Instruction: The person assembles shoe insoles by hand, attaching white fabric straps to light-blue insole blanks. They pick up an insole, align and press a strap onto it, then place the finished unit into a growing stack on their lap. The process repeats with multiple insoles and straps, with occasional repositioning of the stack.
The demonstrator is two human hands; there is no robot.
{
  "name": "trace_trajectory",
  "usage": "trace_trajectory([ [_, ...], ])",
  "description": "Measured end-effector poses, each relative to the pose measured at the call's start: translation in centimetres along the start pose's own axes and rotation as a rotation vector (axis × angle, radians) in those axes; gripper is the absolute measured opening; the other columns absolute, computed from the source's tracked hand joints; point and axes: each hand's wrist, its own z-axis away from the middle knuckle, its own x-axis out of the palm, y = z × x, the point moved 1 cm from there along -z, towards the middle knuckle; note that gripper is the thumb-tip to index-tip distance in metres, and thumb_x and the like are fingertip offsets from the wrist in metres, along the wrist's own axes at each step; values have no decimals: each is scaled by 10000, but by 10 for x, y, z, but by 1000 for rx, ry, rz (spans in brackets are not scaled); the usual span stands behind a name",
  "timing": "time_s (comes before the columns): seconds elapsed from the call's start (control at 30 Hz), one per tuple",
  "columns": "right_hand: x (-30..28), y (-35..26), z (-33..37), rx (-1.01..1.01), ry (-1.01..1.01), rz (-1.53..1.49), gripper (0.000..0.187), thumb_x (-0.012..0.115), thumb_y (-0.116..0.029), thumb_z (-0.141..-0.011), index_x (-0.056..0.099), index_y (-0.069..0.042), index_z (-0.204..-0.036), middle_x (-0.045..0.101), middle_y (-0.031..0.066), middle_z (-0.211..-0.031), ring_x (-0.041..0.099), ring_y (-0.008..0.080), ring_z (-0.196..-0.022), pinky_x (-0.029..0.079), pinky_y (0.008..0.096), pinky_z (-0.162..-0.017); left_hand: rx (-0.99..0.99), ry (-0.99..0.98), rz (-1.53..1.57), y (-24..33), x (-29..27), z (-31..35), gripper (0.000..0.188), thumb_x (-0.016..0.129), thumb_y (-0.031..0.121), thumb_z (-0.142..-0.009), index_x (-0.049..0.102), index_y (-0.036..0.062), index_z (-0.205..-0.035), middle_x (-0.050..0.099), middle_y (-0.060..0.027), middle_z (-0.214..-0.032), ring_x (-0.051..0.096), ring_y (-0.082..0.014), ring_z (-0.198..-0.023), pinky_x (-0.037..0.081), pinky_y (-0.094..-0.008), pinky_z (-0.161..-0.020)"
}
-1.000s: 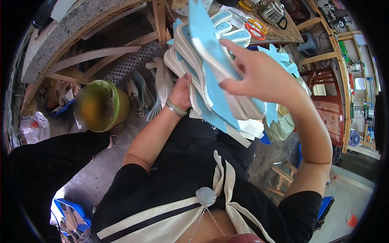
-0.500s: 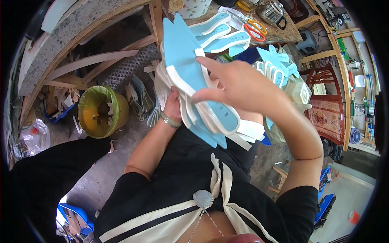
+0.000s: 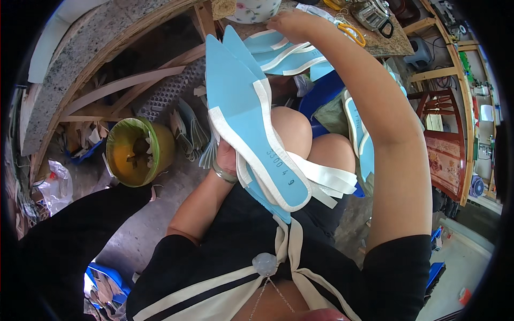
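My left hand (image 3: 226, 156) is closed around light-blue, pointed shoe insoles (image 3: 243, 115) with white strips along their edges, stacked above my lap. The top one faces up, its point toward the bench and its rounded heel toward me. My right hand (image 3: 292, 25) reaches to the far bench, over more blue insoles (image 3: 266, 41) lying there. Its fingers bend down and are partly hidden, so I cannot make out whether they grip anything. White strips (image 3: 334, 179) lie across my thigh, beside the held insoles.
A floral-patterned pot (image 3: 251, 9) and a glass teapot (image 3: 371, 15) stand on the bench, near orange-handled scissors (image 3: 352, 33). A yellow-green bin (image 3: 167, 150) stands on the floor at left. More insoles (image 3: 366, 155) lie to my right, beside a blue container (image 3: 321, 99).
My right hand has left the held insoles and moved up to those on the bench. The held stack has turned to show its top face more fully.
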Motion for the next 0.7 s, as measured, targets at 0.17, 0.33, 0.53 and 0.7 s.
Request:
trace_trajectory([
  [0.17,-35,-4,3,-34,-73,20,589,724,-37,-684,568,-108,-1248,577,91,-1214,550,269,-1140,466,387,-936,-59,-174,54,4,21,-4,723,643,457,-829,395,93,-1402,487,-166,-1367,500,-290,-1241,475,-426,-996],
  [0.33,-38,-29,11,-49,-266,-78,588,719,-7,-666,569,-58,-1232,582,118,-1182,583,313,-1073,495,396,-904,34,-5,-17,1,38,-5,656,487,507,-909,394,84,-1402,500,-227,-1318,627,-360,-982,593,-453,-740],
  [0.53,-31,-34,20,-2,-195,-61,562,729,-29,-653,579,-44,-1195,622,113,-1129,604,315,-1044,504,400,-879,8,-248,-79,5,27,-3,741,595,477,-848,348,94,-1432,439,-217,-1389,530,-318,-1168,511,-426,-921],
  [0.7,-43,1,64,138,144,-206,578,752,-54,-637,587,-55,-1190,630,117,-1127,604,319,-1048,506,395,-883,14,-322,-110,3,29,-2,810,613,491,-836,288,93,-1461,374,-219,-1443,451,-313,-1283,421,-437,-1045],
])
